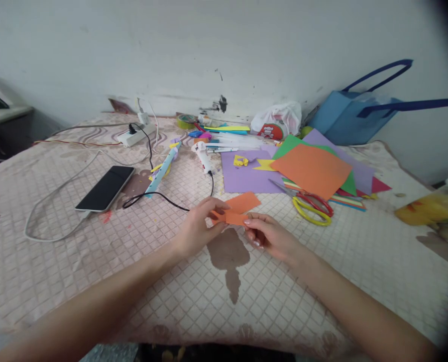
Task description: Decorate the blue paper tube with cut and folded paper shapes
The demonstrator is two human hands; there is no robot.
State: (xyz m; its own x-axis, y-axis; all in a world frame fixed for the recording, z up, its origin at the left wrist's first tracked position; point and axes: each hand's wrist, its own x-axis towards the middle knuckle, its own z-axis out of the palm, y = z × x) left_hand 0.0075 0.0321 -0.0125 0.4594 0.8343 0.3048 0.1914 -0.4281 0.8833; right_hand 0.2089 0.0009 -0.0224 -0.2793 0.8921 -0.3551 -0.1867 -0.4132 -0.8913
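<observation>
Between my two hands is a small strip of orange paper (234,218), held just above the table. The fingers and thumb of my left hand (202,221) close on its left part. My right hand (268,233) pinches its right end between thumb and forefinger. Just behind the strip another piece of orange paper (249,201) shows, partly covered by the strip and my left fingers; I cannot tell whether the two are joined. To the right lie scissors (313,207) with red and yellow handles. A white glue gun (202,157) rests behind my left hand.
Stacked coloured sheets (312,168) and a purple sheet (246,176) lie behind my hands. A phone (106,188) on a cable and a blue decorated strip (163,168) are at left. Toward the wall are a power strip (135,134), a plastic bag (278,120) and a blue bag (354,115).
</observation>
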